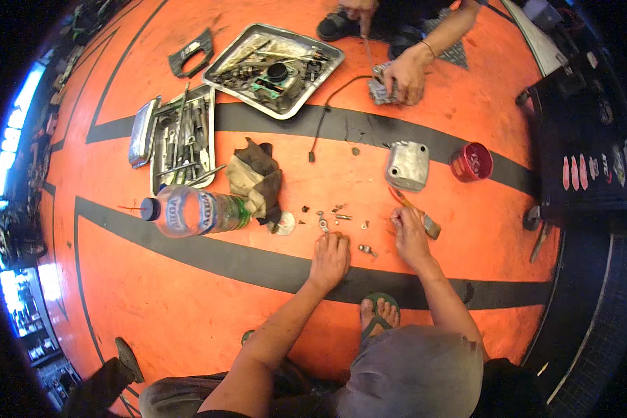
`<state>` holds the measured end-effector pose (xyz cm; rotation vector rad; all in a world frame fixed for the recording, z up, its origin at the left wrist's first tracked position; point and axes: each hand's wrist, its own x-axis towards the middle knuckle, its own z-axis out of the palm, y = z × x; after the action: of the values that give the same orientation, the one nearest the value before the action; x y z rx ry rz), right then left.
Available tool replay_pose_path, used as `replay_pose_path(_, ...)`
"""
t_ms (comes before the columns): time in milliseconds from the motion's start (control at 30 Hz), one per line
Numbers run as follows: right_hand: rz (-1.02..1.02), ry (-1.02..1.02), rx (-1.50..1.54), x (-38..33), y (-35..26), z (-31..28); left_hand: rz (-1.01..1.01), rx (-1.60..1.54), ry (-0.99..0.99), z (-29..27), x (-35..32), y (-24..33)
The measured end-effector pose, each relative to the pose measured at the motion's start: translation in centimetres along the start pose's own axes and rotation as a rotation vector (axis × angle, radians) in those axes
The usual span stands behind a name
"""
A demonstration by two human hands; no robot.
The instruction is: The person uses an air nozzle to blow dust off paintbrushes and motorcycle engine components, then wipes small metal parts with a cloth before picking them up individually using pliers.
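My left hand is low over the orange floor with its fingers curled together. Just beyond its fingertips lies a small ringed metal part; anything inside the fingers is hidden. My right hand has its fingertips pinched, and I cannot make out what is in them. Right beside it lies a paintbrush with an orange handle. Between the hands are a small metal lever-like part, a short metal pin and several tiny bolts and pieces.
Left stand a plastic bottle, a crumpled rag and a tool tray. Beyond are a parts tray, a metal cover and a red cup. Across from me, a co-worker's hand holds a metal component. A dark cabinet stands right.
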<state>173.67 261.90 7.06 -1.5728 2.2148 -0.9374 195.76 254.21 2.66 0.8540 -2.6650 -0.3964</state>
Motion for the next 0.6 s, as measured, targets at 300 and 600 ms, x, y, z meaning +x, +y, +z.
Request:
replay_pose_path(300,0.290,-0.025,0.425,0.1,-5.6,0.2,0.045,0.028,0.065,-1.1,0.3,0.7)
replay_pose_path(600,0.422,-0.118,0.771,2.2,-8.5,-1.8,-0.445,-0.944,-0.056,-9.2,8.0,3.1)
